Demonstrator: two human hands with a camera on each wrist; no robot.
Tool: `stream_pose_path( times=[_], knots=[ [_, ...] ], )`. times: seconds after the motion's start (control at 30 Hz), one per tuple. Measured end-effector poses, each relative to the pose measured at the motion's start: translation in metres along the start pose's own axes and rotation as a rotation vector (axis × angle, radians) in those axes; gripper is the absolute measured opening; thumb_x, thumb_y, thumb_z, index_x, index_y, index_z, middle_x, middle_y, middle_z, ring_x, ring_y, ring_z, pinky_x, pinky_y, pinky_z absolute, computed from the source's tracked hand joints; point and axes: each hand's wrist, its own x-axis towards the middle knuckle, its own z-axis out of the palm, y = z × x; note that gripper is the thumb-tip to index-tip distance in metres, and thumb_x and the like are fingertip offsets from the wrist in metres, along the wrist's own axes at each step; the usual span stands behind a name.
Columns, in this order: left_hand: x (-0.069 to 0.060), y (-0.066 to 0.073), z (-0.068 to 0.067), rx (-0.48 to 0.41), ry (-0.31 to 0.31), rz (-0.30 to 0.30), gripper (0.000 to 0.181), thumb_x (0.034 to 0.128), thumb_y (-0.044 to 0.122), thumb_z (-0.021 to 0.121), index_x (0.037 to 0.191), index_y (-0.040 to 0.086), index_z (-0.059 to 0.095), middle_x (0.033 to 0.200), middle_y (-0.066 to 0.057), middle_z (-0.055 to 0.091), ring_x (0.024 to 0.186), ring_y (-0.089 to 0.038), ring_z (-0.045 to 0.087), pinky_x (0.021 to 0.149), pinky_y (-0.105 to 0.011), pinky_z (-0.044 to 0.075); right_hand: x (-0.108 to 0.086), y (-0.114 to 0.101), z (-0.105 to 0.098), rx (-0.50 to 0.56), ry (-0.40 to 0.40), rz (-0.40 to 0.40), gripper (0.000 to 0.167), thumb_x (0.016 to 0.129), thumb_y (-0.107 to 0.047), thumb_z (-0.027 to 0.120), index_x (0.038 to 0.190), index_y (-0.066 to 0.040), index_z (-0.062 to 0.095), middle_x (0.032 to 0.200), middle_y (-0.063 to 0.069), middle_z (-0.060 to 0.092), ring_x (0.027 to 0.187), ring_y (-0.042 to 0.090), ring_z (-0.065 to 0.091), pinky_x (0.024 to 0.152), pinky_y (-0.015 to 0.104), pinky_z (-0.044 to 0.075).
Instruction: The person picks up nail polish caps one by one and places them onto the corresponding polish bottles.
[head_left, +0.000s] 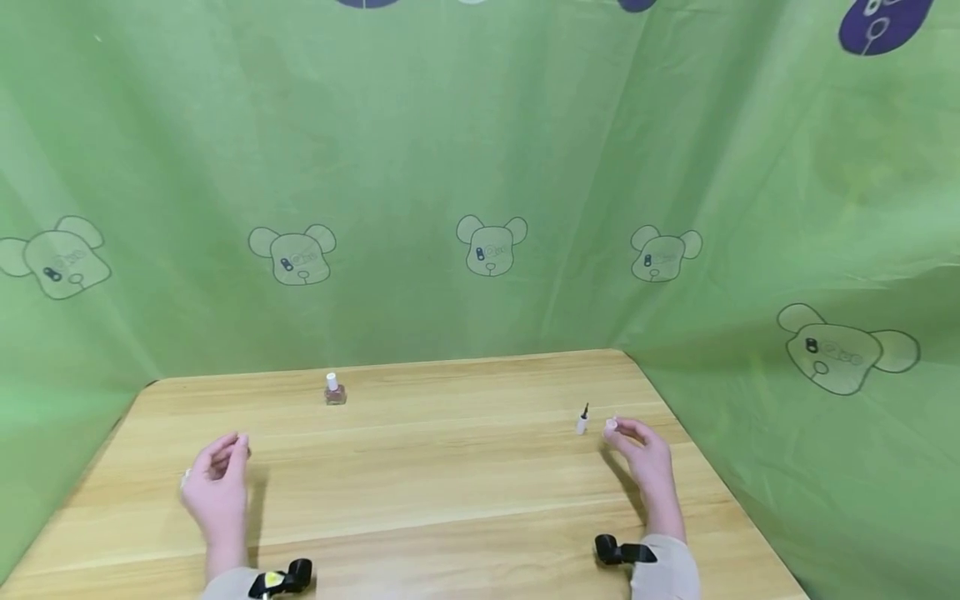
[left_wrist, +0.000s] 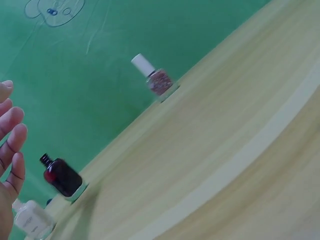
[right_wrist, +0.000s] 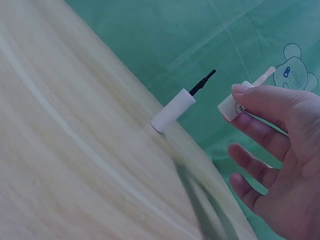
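Observation:
My right hand (head_left: pixel 648 467) pinches a white nail polish cap (right_wrist: pixel 234 105) between thumb and fingers. The cap's pale brush (right_wrist: pixel 264 76) points up and away. Just left of that hand, another white cap (right_wrist: pixel 173 111) stands upright on the table with its dark brush (right_wrist: pixel 204 82) upward. My left hand (head_left: pixel 217 492) is over the table's left side, fingers loosely bent, with nothing visible in them. Beside it stand an uncapped dark red nail polish bottle (left_wrist: pixel 64 179) and a white nail polish bottle (left_wrist: pixel 34 219), both mostly hidden by the hand in the head view.
A glittery pinkish nail polish bottle (head_left: pixel 335 394) with a white cap stands near the back edge of the wooden table (head_left: pixel 435 475). Green curtain (head_left: pixel 405 167) printed with bear heads hangs behind the table and along its sides.

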Motion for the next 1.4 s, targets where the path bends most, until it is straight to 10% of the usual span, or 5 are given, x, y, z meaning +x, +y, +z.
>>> stream_pose_path(
  times=[0.27,0.7,0.93,1.07,1.4],
  knots=[
    [0.007,-0.001,-0.015,0.026,0.086,-0.029,0.029,0.085,0.014,0.075,0.105,-0.005,0.069,0.072,0.032,0.06,0.065,0.008,0.055,0.062,-0.003,0.045,-0.001,-0.01,0.003,-0.081,-0.018,-0.058,0.051,0.089,-0.031,0.071,0.129,-0.002,0.057,0.129,0.017,0.062,0.127,0.029,0.047,0.111,0.05,0.035],
    [0.017,-0.007,-0.041,0.097,0.188,-0.104,0.031,0.0832,0.021,0.078,0.11,0.006,0.071,0.088,0.033,0.056,0.09,0.007,0.047,0.078,-0.015,0.037,-0.003,-0.026,0.015,-0.172,-0.021,-0.154,0.039,0.09,-0.027,0.07,0.122,-0.006,0.064,0.128,0.016,0.064,0.1,0.001,0.054,0.087,0.019,0.045],
    [0.023,-0.011,-0.052,0.198,0.06,-0.266,0.05,0.0841,0.034,0.076,0.128,0.016,0.062,0.107,0.03,0.047,0.107,0.008,0.035,0.099,-0.024,0.034,-0.005,-0.031,0.022,-0.157,-0.042,-0.188,0.037,0.089,-0.025,0.072,0.12,-0.006,0.066,0.127,0.015,0.065,0.098,0.004,0.058,0.083,0.014,0.046],
    [0.026,-0.012,-0.058,0.217,-0.052,-0.362,0.062,0.0863,0.037,0.073,0.141,0.018,0.05,0.14,0.008,0.047,0.133,-0.014,0.032,0.12,-0.047,0.018,-0.004,-0.032,0.027,-0.179,-0.057,-0.21,0.035,0.089,-0.024,0.071,0.119,-0.006,0.066,0.128,0.013,0.065,0.106,0.01,0.057,0.089,0.019,0.045],
    [0.032,-0.014,-0.064,0.333,-0.292,-0.429,0.077,0.09,0.028,0.069,0.152,0.013,0.027,0.16,-0.016,0.025,0.146,-0.041,0.023,0.121,-0.055,0.021,-0.006,-0.037,0.039,-0.151,-0.108,-0.226,0.037,0.089,-0.022,0.072,0.119,-0.003,0.065,0.132,0.017,0.062,0.124,0.027,0.051,0.108,0.047,0.042]
  ],
)
